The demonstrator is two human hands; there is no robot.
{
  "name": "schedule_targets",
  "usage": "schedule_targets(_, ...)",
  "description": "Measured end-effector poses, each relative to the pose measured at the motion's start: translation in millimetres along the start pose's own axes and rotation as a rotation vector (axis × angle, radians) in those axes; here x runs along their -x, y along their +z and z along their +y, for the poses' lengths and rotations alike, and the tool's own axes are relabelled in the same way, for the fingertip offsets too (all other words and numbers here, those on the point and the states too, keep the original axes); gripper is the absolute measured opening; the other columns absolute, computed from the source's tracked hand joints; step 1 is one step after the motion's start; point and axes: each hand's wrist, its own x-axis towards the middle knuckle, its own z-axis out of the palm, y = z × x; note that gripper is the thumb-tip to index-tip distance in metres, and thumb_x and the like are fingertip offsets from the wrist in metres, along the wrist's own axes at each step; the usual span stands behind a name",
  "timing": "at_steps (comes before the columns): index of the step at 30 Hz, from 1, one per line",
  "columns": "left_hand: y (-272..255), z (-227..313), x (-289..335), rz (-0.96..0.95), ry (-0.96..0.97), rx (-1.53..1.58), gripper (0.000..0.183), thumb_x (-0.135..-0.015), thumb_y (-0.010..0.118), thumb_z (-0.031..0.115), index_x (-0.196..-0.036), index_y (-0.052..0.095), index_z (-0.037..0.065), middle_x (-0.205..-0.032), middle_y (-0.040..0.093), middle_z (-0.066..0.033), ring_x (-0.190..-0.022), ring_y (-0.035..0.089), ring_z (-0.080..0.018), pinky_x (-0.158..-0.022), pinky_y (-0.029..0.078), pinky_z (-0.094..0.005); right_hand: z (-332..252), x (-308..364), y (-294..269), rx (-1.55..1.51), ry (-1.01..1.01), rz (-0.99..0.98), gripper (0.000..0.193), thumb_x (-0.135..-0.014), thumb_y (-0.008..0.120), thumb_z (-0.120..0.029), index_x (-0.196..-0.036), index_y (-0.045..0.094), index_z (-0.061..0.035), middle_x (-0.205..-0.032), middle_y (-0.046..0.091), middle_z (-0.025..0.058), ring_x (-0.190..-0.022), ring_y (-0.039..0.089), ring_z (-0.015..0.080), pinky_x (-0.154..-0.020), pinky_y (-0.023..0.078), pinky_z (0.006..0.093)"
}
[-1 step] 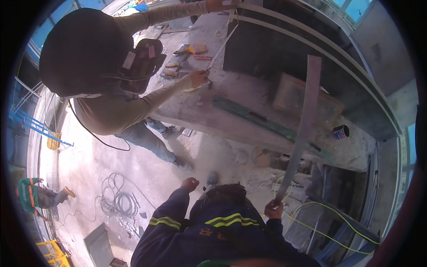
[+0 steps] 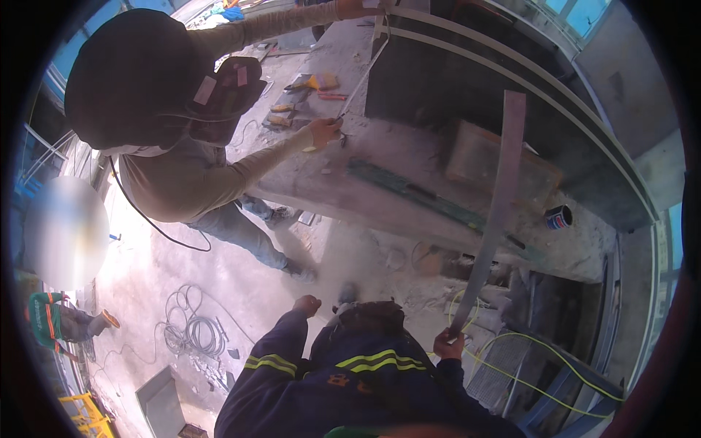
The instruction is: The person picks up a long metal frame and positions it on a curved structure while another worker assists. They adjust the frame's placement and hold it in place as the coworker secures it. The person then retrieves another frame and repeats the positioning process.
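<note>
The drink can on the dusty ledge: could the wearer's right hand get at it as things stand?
Probably not right away. The right hand is gripping the long metal strip, and the can sits apart, further along the ledge.
</note>
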Motion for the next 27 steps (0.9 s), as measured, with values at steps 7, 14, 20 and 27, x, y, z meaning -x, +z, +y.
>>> schedule_targets(7,21.6,-18.2,-22.7,-0.053,-0.091,-0.043,0.034,-0.094,0.063,0.038,-0.105,0.075,0.008,-0.087,0.075,-0.0051,-0.076,0.075,-0.0186,-0.066,0.059,-0.0361,-29.2,31.4,-3.4,-0.111,-0.040,-0.150,0.019,-0.085,0.069,-0.027,-0.094,0.066,-0.0109,-0.080,0.069,-0.0008,-0.068,0.068,0.0122,-0.054,0.056,0.0242)
schedule_targets(14,88.2,82.7,-9.1,-0.098,0.551,-0.146,0.032,-0.089,0.065,0.033,-0.106,0.075,0.007,-0.092,0.078,-0.0134,-0.081,0.076,-0.0276,-0.080,0.059,-0.0418,-114.6,113.5,-66.2,-0.461,-0.328,-0.210,0.021,-0.091,0.065,-0.029,-0.095,0.063,-0.0091,-0.081,0.066,0.0028,-0.069,0.066,0.0139,-0.054,0.053,0.0240)
schedule_targets(20,141.2,118.4,23.8,-0.215,0.589,-0.241,0.042,-0.094,0.071,0.046,-0.117,0.075,0.011,-0.108,0.078,-0.0137,-0.094,0.077,-0.0241,-0.083,0.059,-0.0392,-174.7,178.6,-136.6,-0.717,-0.546,-0.236,0.033,-0.098,0.059,-0.039,-0.100,0.063,-0.0060,-0.085,0.067,0.0064,-0.073,0.068,0.0184,-0.055,0.054,0.0268)
schedule_targets(27,135.2,74.1,11.0,-0.393,0.661,-0.505,0.036,-0.096,0.068,0.042,-0.117,0.077,0.014,-0.114,0.077,-0.0091,-0.106,0.074,-0.0261,-0.093,0.057,-0.0386,-175.0,211.4,-202.5,-0.979,-0.776,-0.507,0.033,-0.092,0.054,-0.026,-0.111,0.066,-0.0011,-0.094,0.070,0.0096,-0.084,0.071,0.0233,-0.061,0.057,0.0300)
